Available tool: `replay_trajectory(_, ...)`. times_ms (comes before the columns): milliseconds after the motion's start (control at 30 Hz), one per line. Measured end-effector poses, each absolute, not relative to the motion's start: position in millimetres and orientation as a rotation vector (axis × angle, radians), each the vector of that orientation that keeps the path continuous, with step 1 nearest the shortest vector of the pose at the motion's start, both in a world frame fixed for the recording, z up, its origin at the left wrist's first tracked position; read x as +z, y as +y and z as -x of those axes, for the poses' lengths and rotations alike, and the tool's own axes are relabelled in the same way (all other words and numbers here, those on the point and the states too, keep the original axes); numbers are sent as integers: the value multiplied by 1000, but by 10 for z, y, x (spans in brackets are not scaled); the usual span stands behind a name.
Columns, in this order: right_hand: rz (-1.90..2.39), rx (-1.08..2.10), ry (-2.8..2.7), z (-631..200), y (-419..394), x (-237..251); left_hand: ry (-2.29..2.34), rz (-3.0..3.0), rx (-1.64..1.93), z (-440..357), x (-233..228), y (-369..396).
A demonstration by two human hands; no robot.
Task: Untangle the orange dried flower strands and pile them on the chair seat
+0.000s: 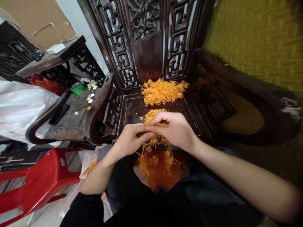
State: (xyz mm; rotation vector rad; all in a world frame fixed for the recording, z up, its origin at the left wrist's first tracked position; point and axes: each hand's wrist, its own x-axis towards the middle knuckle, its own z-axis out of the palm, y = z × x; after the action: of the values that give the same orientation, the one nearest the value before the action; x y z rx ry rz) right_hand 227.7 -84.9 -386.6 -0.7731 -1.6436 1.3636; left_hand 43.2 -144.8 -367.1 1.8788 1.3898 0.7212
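A bunch of thin orange strands (155, 142) is held between the two hands above the front edge of a dark wooden seat (132, 108). The left hand (130, 138) is curled almost closed, its thumb and forefinger pinched on the strands at the top of the bunch. The right hand (175, 129) is arched over the bunch with its fingers bent down, and its fingertips are met with those of the left hand at the same pinch point. The lower ends of the strands are seen hanging loose below the hands, over a larger mass of orange strands (161, 168) that is gathered in the lap, between the dark-clothed legs.

Further back on the seat, against the carved chair back (144, 37), a heap (162, 91) of the same orange material is piled. A smaller clump (152, 115) is lying on the seat just behind the hands, partly hidden by the right hand's fingers.

To the left, a second carved chair (71, 116) is placed beside the first, and a few small white flowers (91, 91) and a green object (78, 88) are scattered on its seat. A red plastic chair (40, 183) is seen at the lower left, and a white sheet (21, 107) is draped above it. A yellow-green woven mat (258, 37) is spread at the right.
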Motion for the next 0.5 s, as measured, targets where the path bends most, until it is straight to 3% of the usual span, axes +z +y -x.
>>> replay_trajectory(133,814,1389,-1549,-2261,-886,-3841,1331,-1700,730,-422,-3632,-1428)
replay_trajectory(400,887,1038,-1274,-2324,-694,-3785,1438,-1543,877,-284,-3519,-1312)
replay_trajectory(500,860,1071,-1326,-2319,-675,-3788,1411,-1610,819,-325,-3535,-1320)
